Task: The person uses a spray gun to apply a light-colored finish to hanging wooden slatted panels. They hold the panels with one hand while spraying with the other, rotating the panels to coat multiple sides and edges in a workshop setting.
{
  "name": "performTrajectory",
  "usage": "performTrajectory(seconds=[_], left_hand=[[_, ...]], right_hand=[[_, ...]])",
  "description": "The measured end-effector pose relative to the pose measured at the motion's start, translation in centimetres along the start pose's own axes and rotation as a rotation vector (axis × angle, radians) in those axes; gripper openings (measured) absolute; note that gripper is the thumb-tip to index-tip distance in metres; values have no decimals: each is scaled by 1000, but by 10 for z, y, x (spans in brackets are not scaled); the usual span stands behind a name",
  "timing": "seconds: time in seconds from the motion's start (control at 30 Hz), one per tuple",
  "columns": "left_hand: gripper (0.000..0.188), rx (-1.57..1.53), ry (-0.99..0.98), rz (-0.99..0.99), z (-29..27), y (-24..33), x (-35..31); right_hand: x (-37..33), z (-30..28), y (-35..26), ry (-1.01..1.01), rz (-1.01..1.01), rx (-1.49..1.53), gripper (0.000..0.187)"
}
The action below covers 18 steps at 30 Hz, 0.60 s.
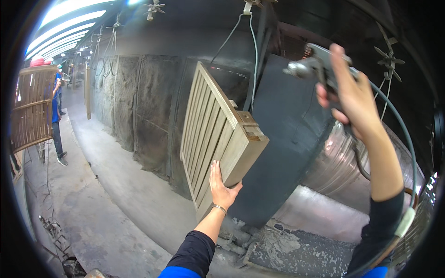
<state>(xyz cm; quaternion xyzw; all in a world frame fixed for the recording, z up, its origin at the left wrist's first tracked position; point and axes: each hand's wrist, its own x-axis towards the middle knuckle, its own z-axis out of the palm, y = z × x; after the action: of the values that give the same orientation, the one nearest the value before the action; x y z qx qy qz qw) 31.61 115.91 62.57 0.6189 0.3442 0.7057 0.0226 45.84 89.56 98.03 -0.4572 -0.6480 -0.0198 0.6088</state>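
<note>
A slatted wooden panel [204, 125] with a thick frame hangs tilted in front of me on thin wires [255, 51] from a hook above. My left hand [224, 192] grips its lower near edge, fingers along the slatted face and thumb on the side. Raised at the upper right, my right hand [352, 92] is wrapped round a metal spray gun [301, 69], its nozzle pointing left towards the panel. A hose [404, 123] runs from the gun down past my right forearm. The trigger is partly hidden by my fingers.
Behind the panel stands a dark board [287, 139], with a residue-covered trough [301, 245] below. Stained wall panels [155, 106] line the booth. At far left, a person [57, 120] stands by another hanging slatted piece [34, 104]. Metal star-shaped hooks [389, 60] hang overhead.
</note>
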Motion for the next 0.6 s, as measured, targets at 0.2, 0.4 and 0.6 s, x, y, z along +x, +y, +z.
performTrajectory(seconds=[0.2, 0.4, 0.6], left_hand=[[113, 58, -3, -17, 3, 6, -2], [104, 83, -171, -7, -10, 1, -12], [96, 121, -208, 41, -16, -4, -17]], right_hand=[[-163, -95, 6, 271, 182, 49, 70], [-393, -113, 62, 670, 519, 7, 59], [-602, -24, 103, 642, 1059, -374, 62]])
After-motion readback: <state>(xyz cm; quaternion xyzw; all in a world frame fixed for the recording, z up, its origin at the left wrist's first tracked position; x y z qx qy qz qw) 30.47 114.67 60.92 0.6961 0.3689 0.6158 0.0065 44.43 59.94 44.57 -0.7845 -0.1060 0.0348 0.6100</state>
